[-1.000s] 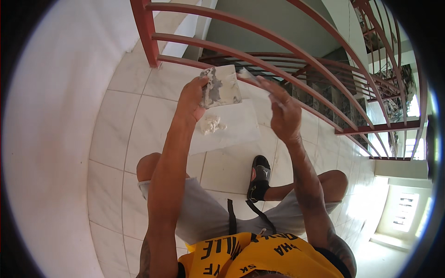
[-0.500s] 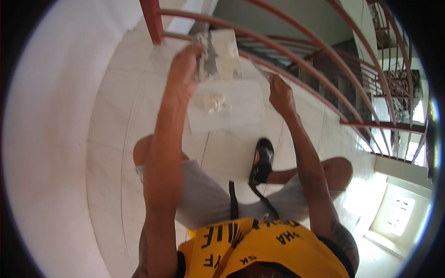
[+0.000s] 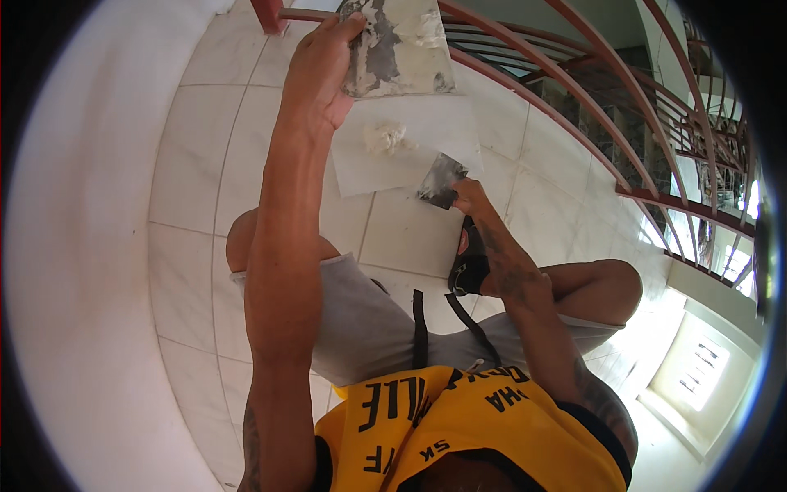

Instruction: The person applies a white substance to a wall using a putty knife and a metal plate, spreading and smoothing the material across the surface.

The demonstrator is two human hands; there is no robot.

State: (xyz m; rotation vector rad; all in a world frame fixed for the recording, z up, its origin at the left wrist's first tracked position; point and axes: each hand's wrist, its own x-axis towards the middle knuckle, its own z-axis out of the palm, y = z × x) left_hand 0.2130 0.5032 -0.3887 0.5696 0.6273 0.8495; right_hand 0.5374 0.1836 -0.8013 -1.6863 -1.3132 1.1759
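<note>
The floor of glossy, cream-white marbled tiles (image 3: 406, 234) is divided by thin grey joints. On it a flat, whitish rectangular sheet (image 3: 434, 131) is laid, by which a lumpy, off-white clump of paste (image 3: 384, 138) is carried.

Paste (image 3: 384, 138) lies on a sheet (image 3: 434, 123) on the floor (image 3: 184, 189); the board (image 3: 410, 49) is seemingly above the sheet's far edge, the scraper (image 3: 443, 179) by its near right corner; railing (image 3: 680, 207) behind, wall (image 3: 82, 246) left.

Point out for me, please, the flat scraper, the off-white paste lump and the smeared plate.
Flat scraper (image 3: 443, 179): head view, middle of its grey blade.
Off-white paste lump (image 3: 385, 137): head view, middle of the heap.
Smeared plate (image 3: 403, 51): head view, on its paste-streaked face.
</note>
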